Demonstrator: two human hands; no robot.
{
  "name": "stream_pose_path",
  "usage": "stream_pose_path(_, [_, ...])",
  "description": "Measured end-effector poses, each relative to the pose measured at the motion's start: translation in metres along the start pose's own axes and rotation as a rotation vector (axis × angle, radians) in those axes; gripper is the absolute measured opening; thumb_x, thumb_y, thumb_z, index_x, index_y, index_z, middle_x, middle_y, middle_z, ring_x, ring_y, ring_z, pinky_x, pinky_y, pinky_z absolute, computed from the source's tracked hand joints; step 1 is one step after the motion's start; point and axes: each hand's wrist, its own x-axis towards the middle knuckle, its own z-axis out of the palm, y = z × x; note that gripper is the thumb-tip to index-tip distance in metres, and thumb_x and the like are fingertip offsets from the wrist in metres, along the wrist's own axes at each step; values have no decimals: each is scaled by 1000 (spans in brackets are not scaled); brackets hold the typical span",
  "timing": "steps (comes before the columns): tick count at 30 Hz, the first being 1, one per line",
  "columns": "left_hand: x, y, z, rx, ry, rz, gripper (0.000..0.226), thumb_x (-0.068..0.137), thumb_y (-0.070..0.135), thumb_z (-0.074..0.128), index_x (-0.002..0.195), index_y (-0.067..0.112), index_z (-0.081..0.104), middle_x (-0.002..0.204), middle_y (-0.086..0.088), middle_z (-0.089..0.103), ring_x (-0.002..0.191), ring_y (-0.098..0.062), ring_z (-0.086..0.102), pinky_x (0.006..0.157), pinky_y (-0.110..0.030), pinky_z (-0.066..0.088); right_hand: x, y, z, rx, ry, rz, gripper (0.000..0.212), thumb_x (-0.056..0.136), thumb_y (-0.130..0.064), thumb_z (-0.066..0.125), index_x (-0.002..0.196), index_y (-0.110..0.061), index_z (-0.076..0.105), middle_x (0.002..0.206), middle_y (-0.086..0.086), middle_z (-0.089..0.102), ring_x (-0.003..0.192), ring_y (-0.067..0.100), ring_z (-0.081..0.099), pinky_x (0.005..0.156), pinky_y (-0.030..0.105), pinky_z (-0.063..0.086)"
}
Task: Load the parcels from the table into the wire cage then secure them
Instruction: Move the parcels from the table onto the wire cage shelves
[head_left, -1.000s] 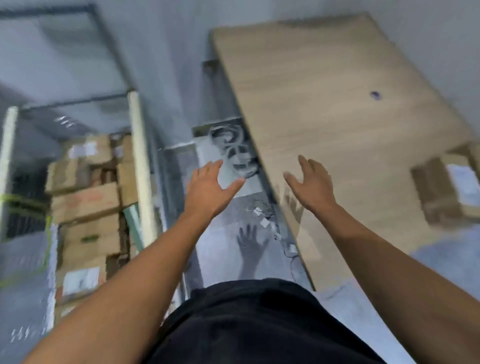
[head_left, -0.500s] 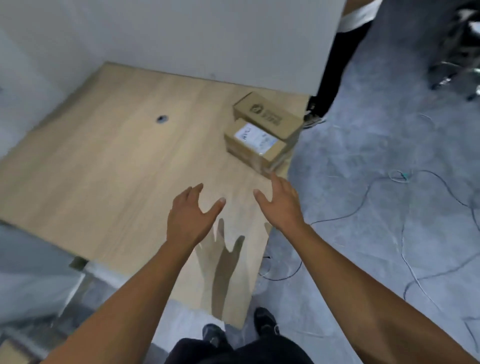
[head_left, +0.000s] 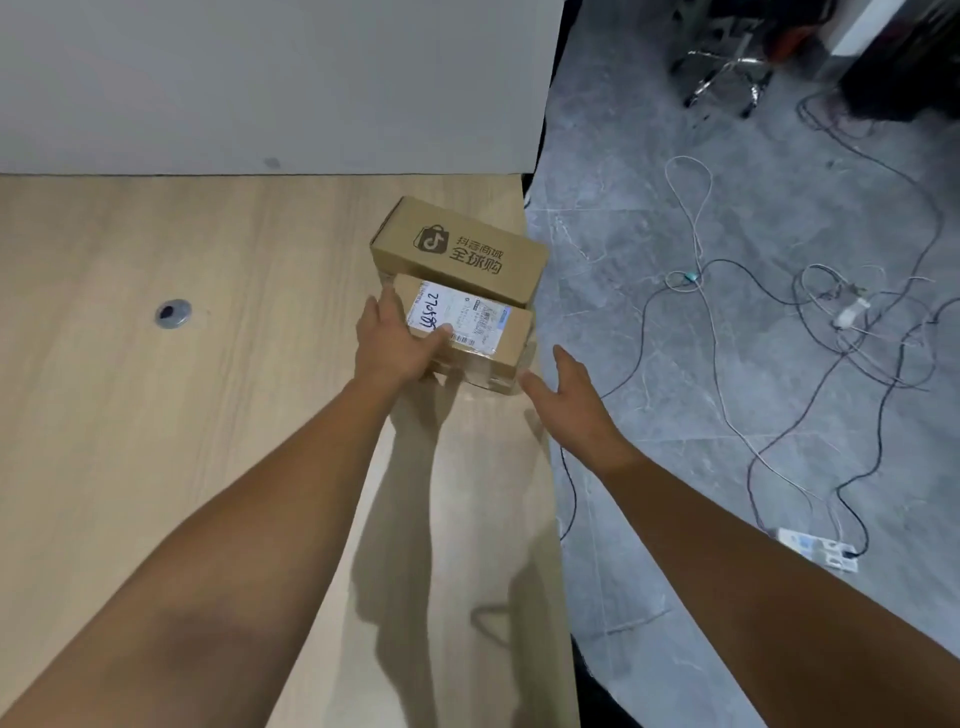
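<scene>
Small parcel (head_left: 470, 332) w/ the white label sits at the table's right edge, near the far corner. It's butted against a bigger parcel (head_left: 460, 249) right behind it, and the two touch.

L hand (head_left: 397, 345) is on the small one, thumb laid over the label, fingers curled round its left end. That's a grip, prob. to anchor one side so the other hand can close on the opposite end.

R hand (head_left: 576, 400) is spread wide w/ nothing in it, just beside the parcel's near right corner, out past the table edge over the floor. Can't tell if the thumb tip touches.

Looks like a two-handed pick-up, both ends squeezed. Sensible, since the box sits so close to the drop. Bigger parcel is untouched, next in line I'd say. Cage isn't in view, so loading and securing are both left to do for these two.

Around: light wood table (head_left: 208, 441), round cable hole (head_left: 173, 313) well off to the left, grey wall (head_left: 260, 83) along the back. Floor on the right is a mess of cables (head_left: 688, 278) plus a power strip (head_left: 818, 552), a trip risk when turning w/ a box. Nothing blocks the lift itself.
</scene>
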Motion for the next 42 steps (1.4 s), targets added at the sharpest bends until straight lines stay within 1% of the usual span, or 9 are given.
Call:
stream_pose_path(3, [14, -19, 3, -122, -58, -2, 91, 83, 43, 83, 154, 18, 33, 149, -11, 41, 134, -23, 45, 114, -43, 41, 19, -13, 13, 138, -30, 68, 73, 102, -49, 55, 163, -25, 23, 164, 2, 32, 149, 19, 34, 105, 27, 29])
stream_pose_path(8, [-12, -44, 6, -243, 0, -62, 85, 80, 46, 83, 148, 20, 41, 136, -4, 41, 113, -18, 54, 98, -31, 47, 16, -13, 23, 183, -87, 62, 48, 100, -50, 58, 143, -29, 51, 135, -7, 63, 110, 2, 61, 80, 17, 44])
stream_pose_path(13, [-91, -63, 0, -398, 224, -212, 69, 70, 64, 79, 122, 35, 45, 125, 1, 46, 96, -4, 59, 87, -30, 48, -19, 6, 52, 121, -5, -35, 57, 90, -58, 68, 134, -24, 57, 127, -2, 59, 116, 17, 63, 104, 40, 52])
stream_pose_path(15, [-139, -70, -1, -502, 337, -298, 61, 68, 68, 77, 107, 39, 41, 117, -2, 60, 97, -14, 66, 86, -38, 55, -33, 13, 58, 61, -33, -106, 60, 89, -58, 69, 139, -29, 56, 128, -1, 55, 121, 17, 57, 108, 42, 48])
stream_pose_path(20, [-278, -93, 20, -667, 675, -591, 64, 68, 75, 74, 105, 39, 35, 106, 2, 71, 90, -15, 72, 79, -36, 56, -77, 17, 76, -125, -255, -331, 76, 78, -72, 66, 146, -46, 46, 120, -9, 42, 116, 14, 39, 103, 29, 32])
stream_pose_path(26, [-425, -124, 70, -778, 1077, -826, 66, 78, 75, 70, 123, 35, 44, 105, 34, 56, 88, 21, 56, 75, -13, 43, -160, 28, 137, -344, -637, -605, 64, 85, -58, 73, 142, -40, 51, 111, -12, 38, 114, 13, 36, 104, 27, 27])
stream_pose_path(31, [-536, -149, 90, -946, 1341, -971, 57, 86, 58, 75, 126, 27, 50, 111, 16, 67, 100, 0, 65, 77, -19, 47, -259, 49, 192, -481, -950, -724, 63, 87, -54, 73, 140, -30, 51, 128, -1, 56, 123, 27, 52, 108, 43, 44])
stream_pose_path(37, [-664, -175, 121, -1050, 1634, -1161, 59, 82, 58, 78, 125, 25, 58, 114, 10, 72, 103, -8, 69, 91, -32, 54, -384, 96, 253, -679, -1204, -910, 71, 88, -59, 69, 149, -33, 44, 142, 2, 52, 129, 27, 52, 112, 45, 41])
stream_pose_path(42, [-771, -191, 158, -1137, 1913, -1307, 62, 69, 71, 74, 114, 31, 64, 107, 13, 73, 97, -5, 70, 84, -31, 55, -499, 153, 295, -800, -1474, -1034, 78, 90, -60, 67, 156, -30, 38, 147, 1, 45, 134, 25, 48, 116, 45, 38])
